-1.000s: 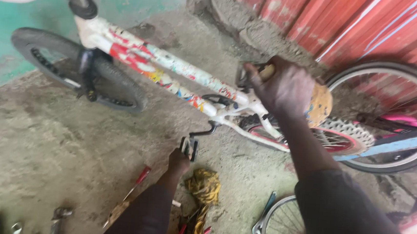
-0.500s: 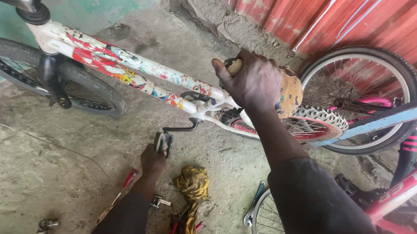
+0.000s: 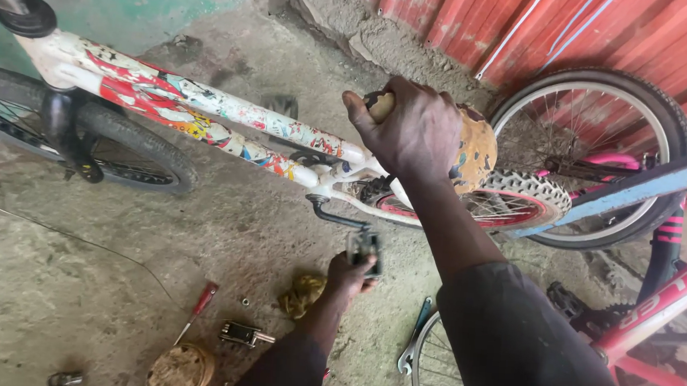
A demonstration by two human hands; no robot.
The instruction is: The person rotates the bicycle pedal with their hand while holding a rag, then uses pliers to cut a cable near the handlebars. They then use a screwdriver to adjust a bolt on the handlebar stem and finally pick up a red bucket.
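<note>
A small white bicycle with colourful stickers on its frame (image 3: 228, 120) stands on a dirt floor. My right hand (image 3: 408, 129) grips the front of its worn, yellowish saddle (image 3: 475, 150) from above. Lower down, my left hand (image 3: 347, 275) holds the grey pedal (image 3: 364, 247) at the end of the black crank arm (image 3: 334, 214). The bike's front wheel (image 3: 81, 138) is at the left, and its rear knobby tyre (image 3: 521, 193) shows behind my right arm.
A red-handled screwdriver (image 3: 197, 310), a loose pedal part (image 3: 243, 335), a yellow rag (image 3: 303, 293) and a round tin (image 3: 179, 371) lie on the ground. A spanner (image 3: 413, 343) lies by a wheel at the bottom. Another bicycle with a pink and blue frame (image 3: 662, 239) leans against a red corrugated wall.
The view has shifted so the bicycle sits lower and further left. My left hand has stayed on the pedal, which has turned lower. My right hand keeps its grip on the saddle.
</note>
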